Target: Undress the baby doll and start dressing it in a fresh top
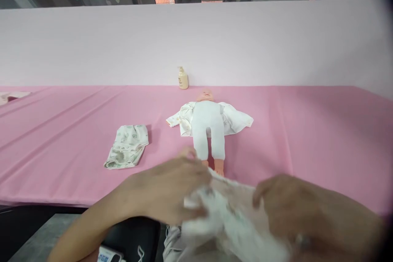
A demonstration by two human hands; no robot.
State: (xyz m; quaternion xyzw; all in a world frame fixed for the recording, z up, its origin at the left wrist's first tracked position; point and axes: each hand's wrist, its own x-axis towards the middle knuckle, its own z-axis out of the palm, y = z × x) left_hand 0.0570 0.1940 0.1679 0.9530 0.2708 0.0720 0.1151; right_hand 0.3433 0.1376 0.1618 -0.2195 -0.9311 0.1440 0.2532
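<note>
The left hand (pixel 178 190) looks closed on a loose white cloth (pixel 233 208), which hangs over the near edge of the surface (pixel 307 143). The right hand (pixel 288 204) curls at its far side toward 1 o'clock; blur hides whether that grip is clenched on it or merely touching. The step in hand seems to be gathering or spreading this cloth; the next move calls for a sure hold on its edge by both hands.

At 10 o'clock, low by the left forearm, a black shape (pixel 135 237) shows beneath. Further out at 11 o'clock, a folded cloth (pixel 129 145) lies well apart from both hands, so it hinders nothing.

At 12 o'clock a doll (pixel 207 123) lies face up on a spread shirt (pixel 187 116), feet toward the hands. The left hand and white cloth partly cover those feet, a likely snag. Just left of 12 o'clock, beyond its head, a pump bottle (pixel 183 80) stands near the wall (pixel 196 45).
</note>
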